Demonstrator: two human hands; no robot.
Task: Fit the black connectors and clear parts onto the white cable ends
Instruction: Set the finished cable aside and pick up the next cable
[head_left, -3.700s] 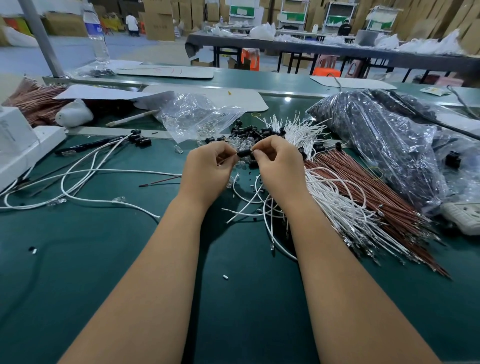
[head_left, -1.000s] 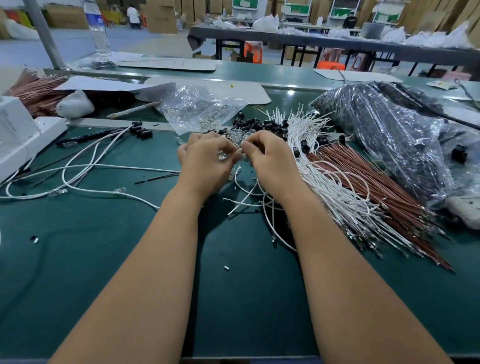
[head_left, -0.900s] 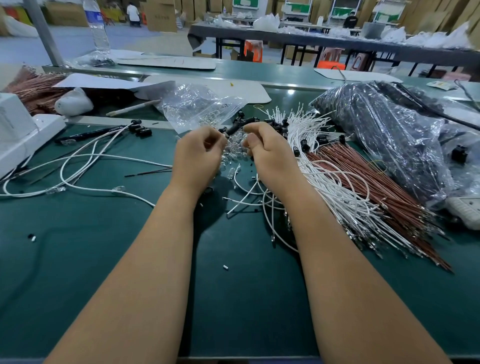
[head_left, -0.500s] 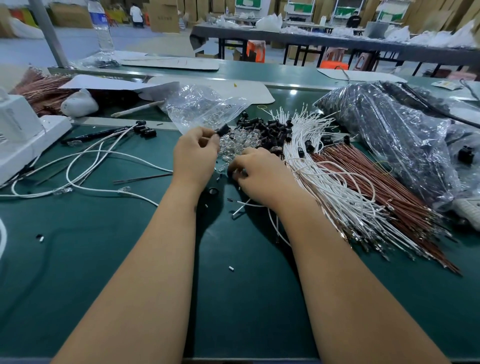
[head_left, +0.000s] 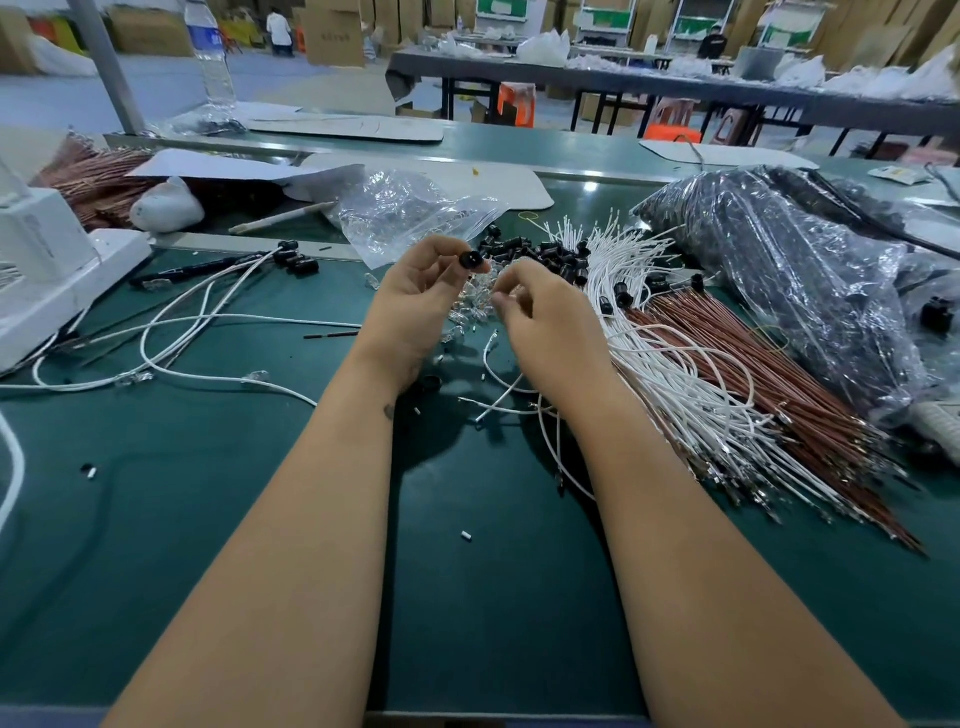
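Note:
My left hand (head_left: 415, 304) is raised over the green mat and pinches a small black connector (head_left: 471, 260) between thumb and fingertips. Just right of it, my right hand (head_left: 545, 325) has its fingers curled. A white cable (head_left: 488, 348) comes out from under it, its bare tip pointing at the left hand. Between and behind the hands lies a heap of clear parts (head_left: 475, 306). A pile of black connectors (head_left: 550, 254) sits beyond that. A big bundle of loose white cables (head_left: 675, 379) spreads out to the right of my right hand.
Brown wires (head_left: 779, 374) and a black plastic bag (head_left: 779, 270) lie right of the white bundle. A clear bag (head_left: 405, 213) lies behind the hands. White cables fitted with connectors (head_left: 208, 317) trail left toward a white device (head_left: 41, 260). A water bottle (head_left: 210, 57) stands far back left.
My right hand dropped to the mat among the cables, then lifted again with a white cable. My left hand kept the black connector and turned it toward the right hand.

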